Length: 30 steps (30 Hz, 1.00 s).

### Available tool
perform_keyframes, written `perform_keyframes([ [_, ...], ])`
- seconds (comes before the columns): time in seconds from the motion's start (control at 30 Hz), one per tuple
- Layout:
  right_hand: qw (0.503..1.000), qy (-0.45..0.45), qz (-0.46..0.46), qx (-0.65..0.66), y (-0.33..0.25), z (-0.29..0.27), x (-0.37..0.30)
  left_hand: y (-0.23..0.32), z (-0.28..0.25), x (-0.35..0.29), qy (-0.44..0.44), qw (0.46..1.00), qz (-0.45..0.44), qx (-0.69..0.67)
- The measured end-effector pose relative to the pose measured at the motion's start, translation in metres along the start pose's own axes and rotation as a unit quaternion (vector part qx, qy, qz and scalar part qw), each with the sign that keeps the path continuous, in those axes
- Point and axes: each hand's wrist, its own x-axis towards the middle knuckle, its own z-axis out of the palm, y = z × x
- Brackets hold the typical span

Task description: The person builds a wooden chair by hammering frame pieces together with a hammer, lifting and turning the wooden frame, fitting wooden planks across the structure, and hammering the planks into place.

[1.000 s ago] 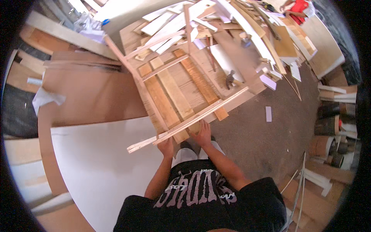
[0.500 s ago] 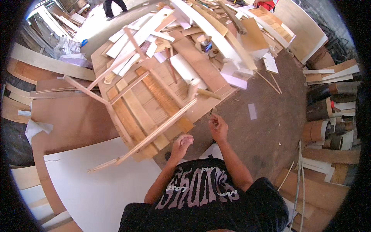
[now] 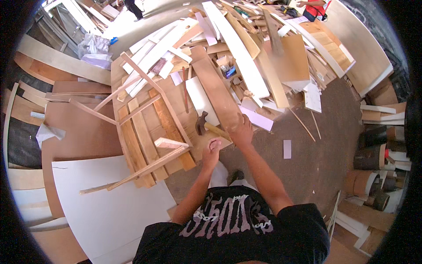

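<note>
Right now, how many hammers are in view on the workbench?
1. The hammer lies on the workbench near its front edge, head pointing left, its wooden handle running under the right hand. More could be hidden under the piled boards behind it.

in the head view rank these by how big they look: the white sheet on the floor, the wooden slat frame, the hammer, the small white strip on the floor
1. white sheet, though it lies nearer the camera
2. wooden slat frame
3. hammer, by the right hand
4. small white strip
</note>
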Motion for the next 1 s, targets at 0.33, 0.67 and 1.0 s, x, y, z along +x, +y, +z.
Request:
perform_keyframes([
  [0.33, 0.993, -0.106, -0.002, -0.047, 0.010, 0.029, 0.022, 0.000, 0.022, 0.068, 0.007, 0.999, 0.013, 0.053],
  [0.67, 0.985, -0.119, -0.058, -0.107, 0.000, 0.037, 0.044, -0.019, 0.028, 0.112, 0.072, 0.967, -0.007, 0.243],
  [1.0, 0.978, -0.096, -0.178, -0.050, 0.007, 0.062, 0.077, -0.019, 0.033, 0.129, 0.104, 0.988, -0.011, 0.115],
])
